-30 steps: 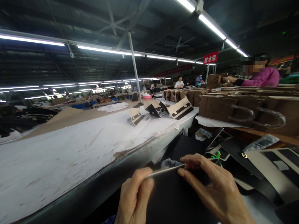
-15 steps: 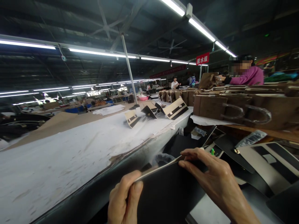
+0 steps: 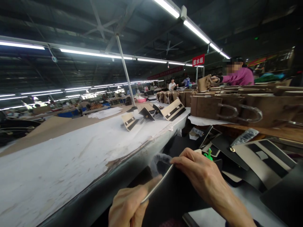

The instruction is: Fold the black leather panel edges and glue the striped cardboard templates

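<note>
Black panel [image 3: 161, 182] up off the tabletop [image 3: 78, 160], between left hand [image 3: 129, 201] and right hand [image 3: 203, 176]. Fingers of each pinched closed on its pale edge, well spaced, likely to steady it. Bent flaps [image 3: 169, 111] stand on white sheeting, striped sides showing.

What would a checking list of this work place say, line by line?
Surface: white tabletop, smudged, its near edge ragged
Things in hand: black panel with a pale edge
Clutter: black-and-tan panels heaped at right, green thing beside them
Hands: left hand and right hand both grip the black panel
Cables: nothing seen on the tabletop
Surroundings: brown bags, person in pink, red sign
</note>
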A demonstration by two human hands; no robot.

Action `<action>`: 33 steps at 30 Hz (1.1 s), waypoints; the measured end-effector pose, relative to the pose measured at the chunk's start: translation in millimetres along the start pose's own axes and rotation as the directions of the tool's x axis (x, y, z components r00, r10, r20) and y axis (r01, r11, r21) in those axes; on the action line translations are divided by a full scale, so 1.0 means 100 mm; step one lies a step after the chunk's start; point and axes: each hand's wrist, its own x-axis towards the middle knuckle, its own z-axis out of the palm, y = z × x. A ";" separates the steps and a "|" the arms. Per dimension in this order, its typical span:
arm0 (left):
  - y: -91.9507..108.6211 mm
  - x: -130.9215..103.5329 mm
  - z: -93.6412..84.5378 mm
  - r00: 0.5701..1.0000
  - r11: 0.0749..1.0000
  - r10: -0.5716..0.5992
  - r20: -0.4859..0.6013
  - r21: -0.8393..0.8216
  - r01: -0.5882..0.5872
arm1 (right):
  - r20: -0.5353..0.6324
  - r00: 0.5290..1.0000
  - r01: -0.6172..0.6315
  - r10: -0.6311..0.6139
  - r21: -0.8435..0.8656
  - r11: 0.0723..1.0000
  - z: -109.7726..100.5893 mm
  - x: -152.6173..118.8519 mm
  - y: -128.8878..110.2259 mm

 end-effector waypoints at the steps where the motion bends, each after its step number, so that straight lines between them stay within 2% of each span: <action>1: -0.01 0.03 -0.02 0.999 1.000 0.009 0.037 0.023 -0.010 | -0.002 1.000 0.001 -0.001 -0.027 1.000 0.02 0.00 0.00; 4: -0.13 0.14 -0.15 0.977 0.991 0.010 0.212 0.132 -0.038 | 0.006 1.000 0.008 -0.008 -0.114 0.993 0.11 0.01 0.00; 6: -0.24 0.20 -0.20 0.939 0.976 0.004 0.343 0.204 -0.078 | 0.017 1.000 0.010 -0.007 -0.161 0.987 0.20 0.02 0.01; 8: -0.30 0.23 -0.17 0.891 0.932 -0.061 0.450 0.345 -0.110 | 0.032 0.999 0.012 -0.006 -0.188 0.982 0.31 0.03 0.00; 10: -0.27 0.25 -0.02 0.819 0.854 -0.204 0.536 0.506 -0.118 | 0.041 0.999 0.027 -0.019 -0.192 0.981 0.40 0.03 -0.01; 12: -0.17 0.28 0.19 0.705 0.776 -0.398 0.587 0.626 -0.083 | 0.040 0.998 0.047 -0.040 -0.182 0.982 0.48 0.02 -0.05; 14: -0.05 0.34 0.39 0.593 0.708 -0.551 0.587 0.705 -0.041 | 0.027 0.998 0.062 -0.059 -0.176 0.982 0.52 0.02 -0.09; 15: 0.00 0.37 0.46 0.564 0.677 -0.599 0.569 0.736 -0.024 | 0.019 0.998 0.070 -0.068 -0.177 0.982 0.52 0.02 -0.11; 16: 0.02 0.40 0.49 0.551 0.657 -0.624 0.554 0.754 -0.013 | 0.010 0.997 0.077 -0.077 -0.180 0.981 0.50 0.02 -0.12; 18: -0.01 0.42 0.48 0.574 0.665 -0.614 0.542 0.747 0.005 | -0.020 0.994 0.097 -0.103 -0.197 0.976 0.42 0.02 -0.13; 21: -0.25 0.39 0.28 0.666 0.718 -0.552 0.501 0.692 0.074 | -0.093 0.986 0.115 -0.137 -0.213 0.970 0.21 0.01 -0.04; 24: -0.50 0.34 0.03 0.798 0.820 -0.406 0.445 0.562 0.103 | -0.149 0.985 0.062 -0.083 -0.145 0.988 0.00 -0.02 0.14; 27: -0.57 0.35 -0.13 0.925 0.887 -0.212 0.314 0.458 0.048 | -0.166 0.982 -0.084 0.090 0.044 0.995 -0.07 -0.02 0.35; 29: -0.52 0.38 -0.18 0.960 0.909 -0.121 0.253 0.417 0.005 | -0.151 0.962 -0.192 0.228 0.223 0.956 -0.04 0.00 0.46; 33: -0.36 0.41 -0.22 0.960 0.955 -0.043 0.275 0.294 -0.042 | -0.112 0.909 -0.302 0.400 0.484 0.821 0.08 0.07 0.55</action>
